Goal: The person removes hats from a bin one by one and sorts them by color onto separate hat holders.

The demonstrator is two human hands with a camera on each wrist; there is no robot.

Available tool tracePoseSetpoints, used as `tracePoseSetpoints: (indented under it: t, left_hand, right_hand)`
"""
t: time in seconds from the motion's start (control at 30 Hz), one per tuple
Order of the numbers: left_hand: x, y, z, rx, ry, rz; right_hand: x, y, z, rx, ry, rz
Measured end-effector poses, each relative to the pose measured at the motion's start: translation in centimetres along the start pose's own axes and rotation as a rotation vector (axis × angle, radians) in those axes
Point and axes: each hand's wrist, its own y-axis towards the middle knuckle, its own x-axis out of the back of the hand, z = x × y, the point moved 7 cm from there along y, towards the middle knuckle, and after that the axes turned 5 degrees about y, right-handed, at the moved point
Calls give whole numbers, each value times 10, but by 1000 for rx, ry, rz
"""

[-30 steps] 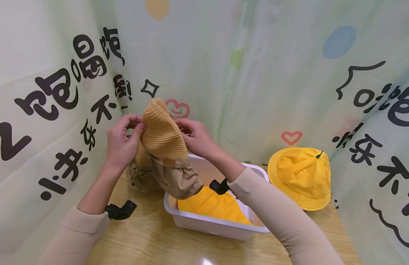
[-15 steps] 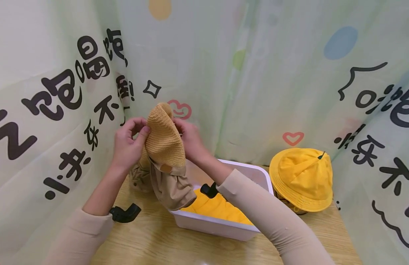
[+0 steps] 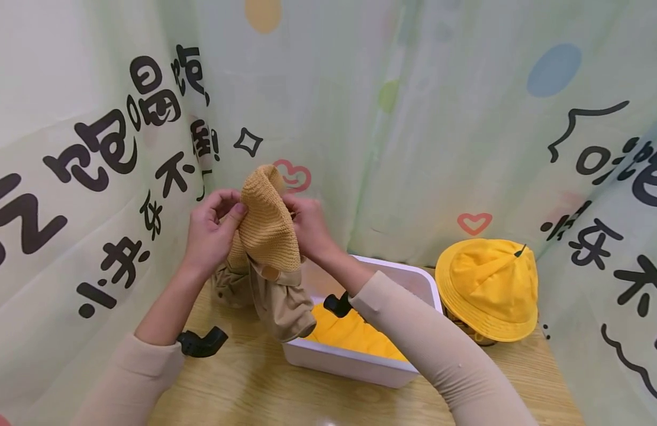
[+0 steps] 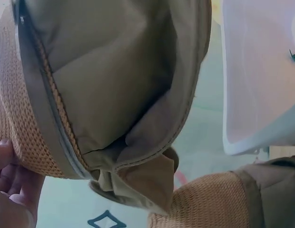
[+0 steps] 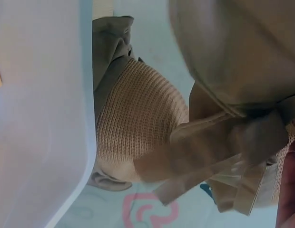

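Note:
A hat with a tan knitted crown (image 3: 269,222) and a khaki cloth brim (image 3: 283,305) hangs between both hands above the tub's left end. My left hand (image 3: 208,234) pinches the knitted part between thumb and fingers. At its far right side my right hand (image 3: 311,228) holds the hat, fingertips partly hidden behind it. The brim's folded underside (image 4: 123,85) fills the left wrist view. Loose cloth ties (image 5: 190,147) dangle in the right wrist view. Behind it sits a second similar hat (image 5: 142,114), on the table against the curtain.
A white plastic tub (image 3: 350,368) holds yellow cloth (image 3: 355,334). To its right, a yellow bucket hat (image 3: 490,287) with a small green tip sits on something dark, mostly hidden. Printed curtains (image 3: 334,106) enclose the wooden table (image 3: 243,384).
Over the last second the hat has turned slightly and come down a little, its brim now narrower in view. The right hand has moved farther behind it. Both hands keep their hold.

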Motion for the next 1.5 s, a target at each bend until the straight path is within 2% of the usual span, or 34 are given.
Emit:
tracePoseSetpoints:
  t: [0.17, 0.33, 0.63, 0.9, 1.03, 1.23, 1.5]
  left_hand:
    - [9, 4, -6, -61, 64, -25]
    - [20, 6, -13, -94, 88, -43]
    - [39, 10, -22, -185, 206, -81]
    - [51, 13, -31, -288, 351, -116]
    - [55, 15, -31, -337, 380, -133]
    - [60, 18, -28, -376, 423, -159]
    - [62, 25, -26, -424, 469, -145]
  right_hand:
    - [5, 2, -5, -43, 60, 32]
    - [13, 4, -13, -67, 89, 9]
    - [25, 8, -20, -83, 9, 34]
    - [29, 13, -14, 38, -83, 65]
    - [31, 16, -12, 95, -161, 70]
    - [31, 18, -9, 177, -272, 64]
    - [29, 22, -9, 222, -375, 68]
